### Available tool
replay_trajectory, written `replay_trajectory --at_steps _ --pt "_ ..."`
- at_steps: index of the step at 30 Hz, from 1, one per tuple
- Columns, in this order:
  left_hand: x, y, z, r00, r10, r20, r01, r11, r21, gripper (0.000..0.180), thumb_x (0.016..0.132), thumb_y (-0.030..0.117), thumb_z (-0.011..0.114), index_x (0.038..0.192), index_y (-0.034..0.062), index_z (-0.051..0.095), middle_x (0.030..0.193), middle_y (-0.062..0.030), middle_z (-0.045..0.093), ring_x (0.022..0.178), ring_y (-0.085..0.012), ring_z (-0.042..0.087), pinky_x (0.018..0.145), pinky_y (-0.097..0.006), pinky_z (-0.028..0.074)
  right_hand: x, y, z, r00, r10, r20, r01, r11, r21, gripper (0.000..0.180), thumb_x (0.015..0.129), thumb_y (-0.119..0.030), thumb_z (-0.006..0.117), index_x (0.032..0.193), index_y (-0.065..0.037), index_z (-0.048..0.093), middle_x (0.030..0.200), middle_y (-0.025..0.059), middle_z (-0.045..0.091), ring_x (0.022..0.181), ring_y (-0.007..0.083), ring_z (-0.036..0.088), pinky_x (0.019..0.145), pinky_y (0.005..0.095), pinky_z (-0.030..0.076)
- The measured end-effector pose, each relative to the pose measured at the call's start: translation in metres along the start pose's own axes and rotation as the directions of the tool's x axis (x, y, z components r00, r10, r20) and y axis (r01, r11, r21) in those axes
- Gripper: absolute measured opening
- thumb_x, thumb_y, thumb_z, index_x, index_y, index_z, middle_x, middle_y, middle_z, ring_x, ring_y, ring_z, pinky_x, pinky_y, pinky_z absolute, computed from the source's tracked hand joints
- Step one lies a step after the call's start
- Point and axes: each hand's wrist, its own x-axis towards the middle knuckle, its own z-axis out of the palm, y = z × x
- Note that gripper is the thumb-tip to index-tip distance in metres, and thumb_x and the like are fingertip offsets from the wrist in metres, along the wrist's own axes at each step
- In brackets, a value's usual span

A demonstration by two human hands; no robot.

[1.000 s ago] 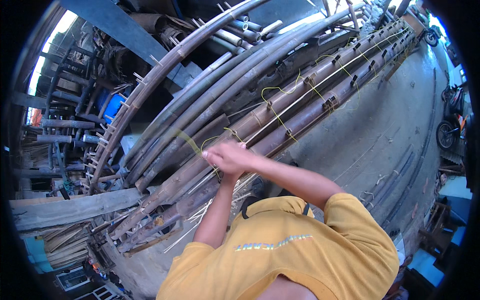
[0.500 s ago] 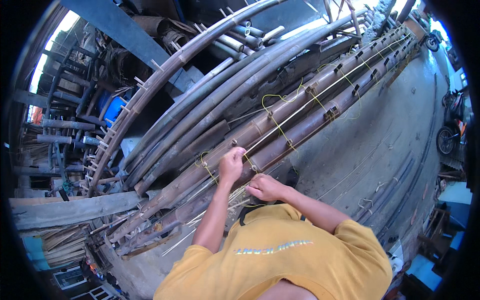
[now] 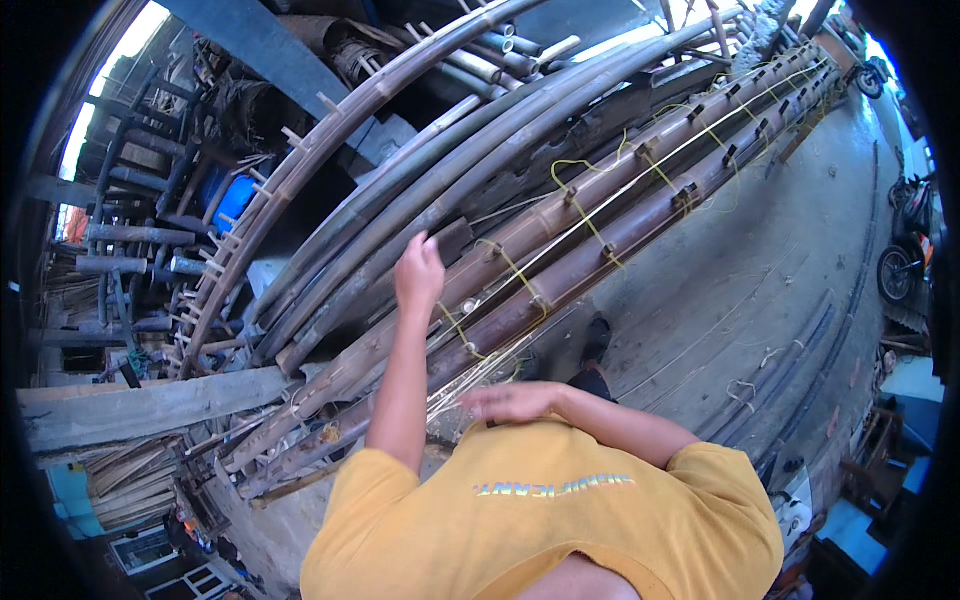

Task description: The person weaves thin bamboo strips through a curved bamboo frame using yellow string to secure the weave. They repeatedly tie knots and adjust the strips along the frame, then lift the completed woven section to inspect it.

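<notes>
Reaching over lashed bamboo poles [image 3: 560,250], left hand [image 3: 418,270] (fingers' grip unclear), right hand [image 3: 512,402] released, flat

This is an open-air bamboo yard, a rough workshop where poles are stored and lashed together. Long bamboo poles [image 3: 560,210] lie stacked in a thick bundle across a bare concrete floor [image 3: 760,300], some bound with yellow cord [image 3: 590,225] and studded with short wooden pegs [image 3: 300,140]. Thin split strips [image 3: 470,375] lie beside the near end of the bundle. More poles and weathered timber planks [image 3: 140,405] pile up along the left edge, near a blue barrel [image 3: 232,200]. A parked motorbike [image 3: 905,250] stands at the far right edge of the floor, and daylight shows beyond the stacks.
</notes>
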Motion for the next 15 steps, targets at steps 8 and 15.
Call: replay_trajectory --at_steps 8,15 --pt "-0.144 -0.049 -0.016 0.92 0.17 0.352 -0.189 0.982 0.02 0.033 0.093 0.015 0.059 0.123 0.0006 0.06 0.115 -0.0263 0.064 0.111 -0.0455 0.059 0.097 -0.049 0.048 0.08 -0.093 0.038 0.531 -0.323 -0.783 0.187 0.947 -0.263 0.034 0.102 -0.03 0.045 0.084 -0.006 0.06 0.087 0.0087 0.061 0.088 0.0224 0.06 0.078 0.0378 0.045" --pt "-0.121 -0.021 -0.039 0.861 -0.145 0.488 0.209 0.975 -0.08 0.032 0.101 0.027 0.053 0.123 0.0068 0.064 0.115 -0.026 0.066 0.11 -0.0474 0.059 0.094 -0.05 0.048 0.136 -0.105 -0.073 0.535 -0.747 -0.394 -0.521 0.075 -0.85 0.047 0.1 -0.045 0.047 0.105 -0.006 0.073 0.087 0.0235 0.068 0.095 0.0399 0.067 0.088 0.0506 0.048"
